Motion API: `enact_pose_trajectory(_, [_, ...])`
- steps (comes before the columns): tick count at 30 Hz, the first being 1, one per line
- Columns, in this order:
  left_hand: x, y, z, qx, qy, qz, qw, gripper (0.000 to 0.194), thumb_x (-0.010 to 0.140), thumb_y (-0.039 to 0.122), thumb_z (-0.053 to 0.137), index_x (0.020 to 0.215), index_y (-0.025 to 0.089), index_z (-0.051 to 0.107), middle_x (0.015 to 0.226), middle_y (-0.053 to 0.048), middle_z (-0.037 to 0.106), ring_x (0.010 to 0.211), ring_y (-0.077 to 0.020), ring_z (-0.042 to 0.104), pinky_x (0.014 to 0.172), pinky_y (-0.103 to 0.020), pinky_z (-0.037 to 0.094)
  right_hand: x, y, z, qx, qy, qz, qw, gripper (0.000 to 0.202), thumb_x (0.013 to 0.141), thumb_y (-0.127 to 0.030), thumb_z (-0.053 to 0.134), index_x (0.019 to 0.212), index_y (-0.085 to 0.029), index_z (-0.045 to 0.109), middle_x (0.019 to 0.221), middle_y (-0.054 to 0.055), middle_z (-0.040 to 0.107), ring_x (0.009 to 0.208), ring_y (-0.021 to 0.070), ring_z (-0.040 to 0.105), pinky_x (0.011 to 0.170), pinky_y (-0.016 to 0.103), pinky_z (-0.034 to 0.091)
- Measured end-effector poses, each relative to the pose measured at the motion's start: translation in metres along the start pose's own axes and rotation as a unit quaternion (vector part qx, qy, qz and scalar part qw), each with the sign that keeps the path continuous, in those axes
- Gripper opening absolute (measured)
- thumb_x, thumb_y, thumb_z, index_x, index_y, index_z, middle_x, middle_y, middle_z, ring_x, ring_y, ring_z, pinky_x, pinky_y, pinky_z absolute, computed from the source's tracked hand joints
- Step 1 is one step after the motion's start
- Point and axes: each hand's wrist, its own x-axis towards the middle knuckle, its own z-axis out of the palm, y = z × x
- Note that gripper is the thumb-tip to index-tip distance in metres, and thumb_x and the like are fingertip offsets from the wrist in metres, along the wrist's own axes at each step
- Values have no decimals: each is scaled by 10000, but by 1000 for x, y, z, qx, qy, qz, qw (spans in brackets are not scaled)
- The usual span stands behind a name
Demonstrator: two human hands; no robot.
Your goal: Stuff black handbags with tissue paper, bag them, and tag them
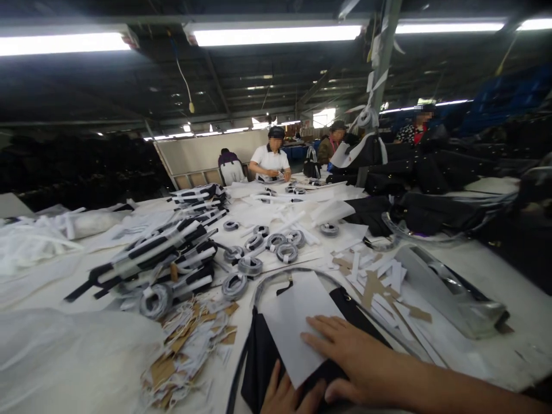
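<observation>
A black bag [254,368] lies on the table before me, its handle wrapped in grey-looking plastic and curving up past the far side. On top of it rests a white rectangular sheet [293,322], set at a slant. My right hand [351,351] reaches in from the right and lies flat on the sheet's right side, fingers stretched out. At the bottom edge, my left hand [291,397] touches the bag and the sheet's near corner with fingers apart. The lower part of that hand is cut off by the frame.
Several wrapped coils [287,252] lie beyond the bag. To the left are stacked wrapped black strips [172,247] and a heap of tags [190,345]. A clear plastic-wrapped holder [448,293] and paper strips [379,282] lie right. A co-worker [269,158] sits across the table.
</observation>
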Motion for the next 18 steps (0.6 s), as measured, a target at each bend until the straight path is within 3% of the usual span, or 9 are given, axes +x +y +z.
enact_pose_trajectory(2, [8, -7, -14, -12, -72, 46, 996, 375, 939, 315, 589, 1307, 386, 612, 1180, 62, 724, 1118, -162, 663, 1179, -373, 355, -5, 7, 4, 35, -51, 16, 998, 934, 746, -489, 790, 1528, -146, 410, 1598, 246, 290, 1429, 445, 351, 1142, 577, 334])
enact_pose_trajectory(3, [11, -9, -19, -21, -88, 50, 995, 405, 926, 348, 599, 1331, 371, 597, 1195, 46, 717, 1141, -182, 651, 1156, -380, 390, -5, 12, 5, 45, -52, 18, 997, 913, 751, -480, 792, 1516, -139, 430, 1598, 244, 291, 1428, 441, 354, 1149, 575, 328])
enact_pose_trajectory(6, [17, -8, -30, -55, -102, 9, 993, 473, 893, 449, 610, 1356, 357, 578, 1223, 3, 702, 1169, -221, 633, 1106, -422, 454, -2, 23, 8, 64, -12, -4, 998, 706, 805, -401, 767, 1424, -132, 561, 1509, 222, 468, 1369, 398, 456, 1147, 548, 350])
enact_pose_trajectory(8, [20, -4, -37, -68, -141, -8, 988, 519, 890, 421, 613, 1399, 362, 532, 1285, -2, 673, 1212, -224, 609, 1104, -439, 462, 2, 27, 12, 65, 9, -17, 998, 621, 824, -360, 757, 1376, -116, 607, 1420, 220, 567, 1319, 379, 513, 1133, 533, 377])
enact_pose_trajectory(11, [26, 0, -46, -71, -200, -17, 977, 588, 877, 313, 622, 1444, 366, 476, 1385, 7, 614, 1292, -234, 557, 1100, -461, 473, 6, 34, 16, 55, 10, -10, 998, 733, 775, -431, 805, 1380, -75, 594, 1417, 253, 555, 1347, 403, 478, 1144, 549, 357])
enact_pose_trajectory(14, [29, 1, -51, -67, -220, -29, 973, 591, 864, 283, 630, 1430, 381, 488, 1460, 18, 550, 1347, -251, 512, 1074, -491, 497, 4, 47, 16, 68, 6, 16, 998, 865, 720, -512, 830, 1419, -85, 554, 1476, 248, 495, 1399, 402, 419, 1172, 539, 320])
enact_pose_trajectory(18, [29, 0, -51, -48, -209, -22, 977, 546, 879, 332, 624, 1411, 381, 511, 1486, 1, 522, 1353, -258, 513, 1019, -498, 541, 3, 65, 16, 69, 23, 44, 996, 821, 747, -492, 811, 1435, -129, 545, 1526, 201, 452, 1423, 364, 400, 1187, 491, 309])
